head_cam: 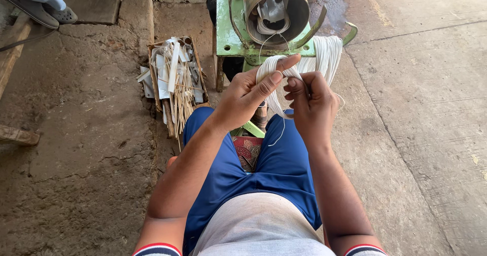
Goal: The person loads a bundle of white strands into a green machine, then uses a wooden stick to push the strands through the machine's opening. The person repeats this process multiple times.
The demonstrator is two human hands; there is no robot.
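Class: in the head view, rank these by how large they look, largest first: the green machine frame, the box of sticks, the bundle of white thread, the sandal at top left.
1. green machine frame
2. box of sticks
3. bundle of white thread, partly hidden by the left hand and right hand, so ranks 2 and 3 are unsure
4. sandal, cut off by the edge

- Open cardboard box [152,63] stood on the dirt floor left of the green machine, brown, rectangular, worn edges (stuffed with pale strips and thin sticks).
- No labels, signs or screens visible.
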